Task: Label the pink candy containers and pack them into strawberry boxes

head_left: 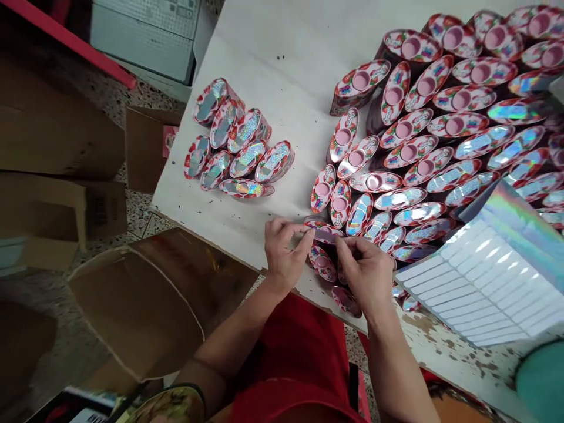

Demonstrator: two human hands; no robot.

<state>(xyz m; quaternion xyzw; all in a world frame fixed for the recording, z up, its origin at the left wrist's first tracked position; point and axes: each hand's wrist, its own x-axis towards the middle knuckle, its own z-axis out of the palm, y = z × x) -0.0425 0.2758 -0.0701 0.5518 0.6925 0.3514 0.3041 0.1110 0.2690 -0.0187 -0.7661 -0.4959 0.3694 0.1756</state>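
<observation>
Pinching left end of sticker (326, 235) with left hand (284, 255), thumb and forefinger closed together. Touching right end with right hand (372, 273), fingers curled; can't tell if gripping. Positioned over box (317, 224), near table (282, 53) edge, beside packed boxes (408, 153). At right, atop boxes: sheet (480, 276).
</observation>
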